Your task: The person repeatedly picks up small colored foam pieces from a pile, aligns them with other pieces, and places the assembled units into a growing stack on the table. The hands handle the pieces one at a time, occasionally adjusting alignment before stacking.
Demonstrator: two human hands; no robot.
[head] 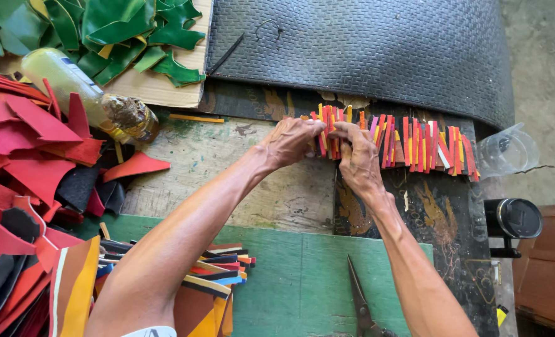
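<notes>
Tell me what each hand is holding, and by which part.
Both the left hand and right hand pinch the left end of the row of upright red, orange and yellow strips with their fingers; nothing is lifted.

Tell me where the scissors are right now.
In the head view the scissors lie at the bottom edge, on the green board, just left of the right forearm and right of the stack of coloured strips.
</notes>
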